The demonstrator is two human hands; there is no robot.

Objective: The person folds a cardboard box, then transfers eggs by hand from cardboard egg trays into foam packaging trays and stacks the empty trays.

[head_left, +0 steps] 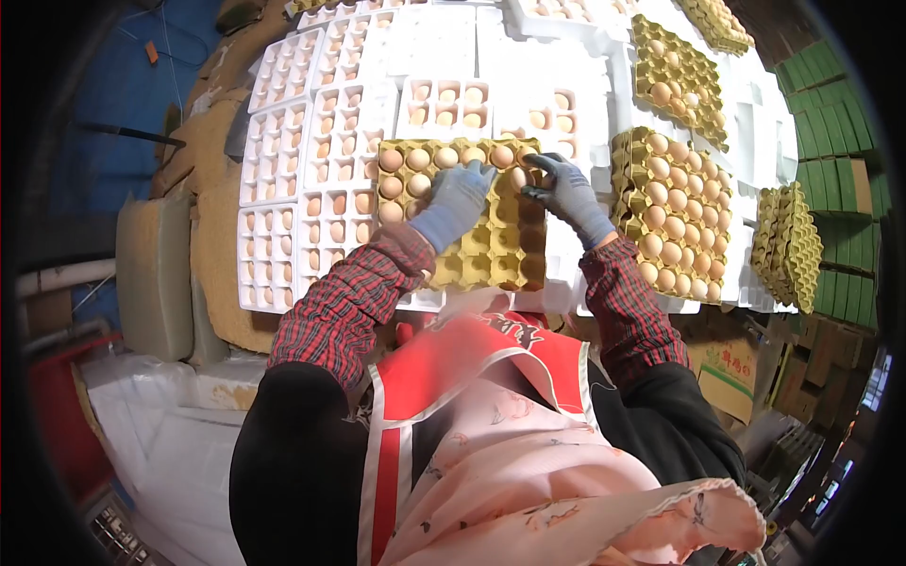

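A yellow egg tray [486, 259] lies in front of me, with eggs along its far row and left side and bare cups at the near right. My left hand [457, 200], in a grey-blue glove, reaches over its left middle, fingers bent down at the cups; what they hold, if anything, is hidden. At the tray's right edge my right hand [569, 193], gloved alike, has thumb and fingers curved beside an egg [518, 177]. Whether it touches that egg is unclear. Just beyond the tray stands a white foam tray [431, 96] with eggs.
White foam trays of eggs [274, 141] cover the left side. To the right are a full yellow tray of eggs [676, 212], a partly filled one [694, 75] and stacked yellow trays [785, 245]. A cardboard box [725, 373] stands below the right edge.
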